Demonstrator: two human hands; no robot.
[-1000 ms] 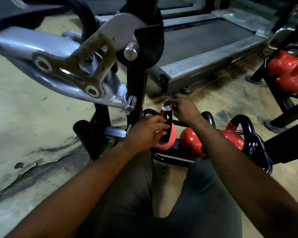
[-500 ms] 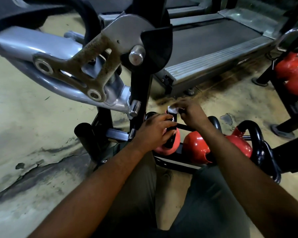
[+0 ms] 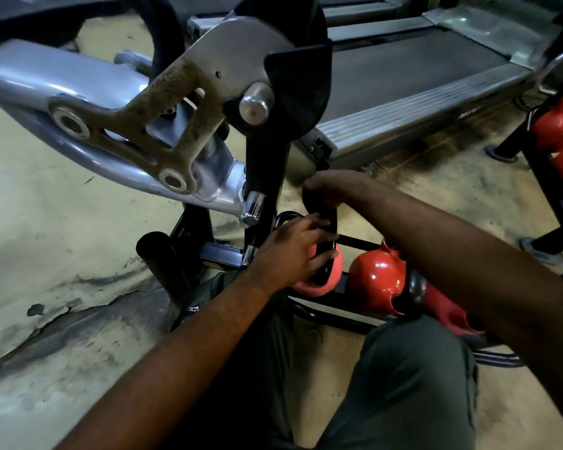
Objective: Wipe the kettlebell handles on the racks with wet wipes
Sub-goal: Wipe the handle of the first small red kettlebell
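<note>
Kettlebell at rack's left end, likely heavy, rigid, handle slick if wet: left hand curled round handle's side to steady, right hand wrapped over top, wipe not visible.

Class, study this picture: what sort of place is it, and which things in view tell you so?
Most likely a gym. A treadmill stands at the back, red kettlebells sit on a low black rack, and a grey exercise machine arm crosses the upper left.

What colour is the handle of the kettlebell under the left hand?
Black handle, above a pinkish-red kettlebell body; the head view shows it best.
</note>
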